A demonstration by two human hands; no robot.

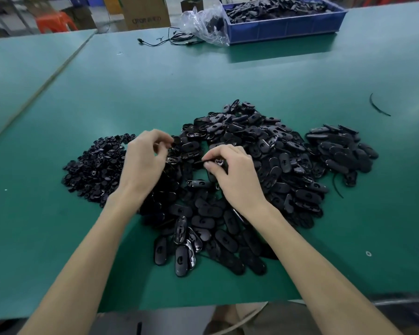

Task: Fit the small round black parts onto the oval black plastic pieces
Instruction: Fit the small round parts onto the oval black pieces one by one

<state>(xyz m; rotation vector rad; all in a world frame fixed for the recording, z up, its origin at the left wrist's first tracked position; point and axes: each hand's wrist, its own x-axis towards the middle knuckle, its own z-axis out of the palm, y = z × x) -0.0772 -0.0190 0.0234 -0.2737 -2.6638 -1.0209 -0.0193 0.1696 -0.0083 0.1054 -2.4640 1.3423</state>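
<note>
Many glossy black ovals heaped, right hand pinching oval piece

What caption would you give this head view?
Right hand pinches an oval piece, left hand a round part, above heaps of both on a green table.

This is looking like a factory assembly workshop: a long green-matted bench is carrying heaps of identical oval black pieces and small round black parts, a blue crate on it is brimming with more, and a cardboard carton and red stool are standing behind.
</note>
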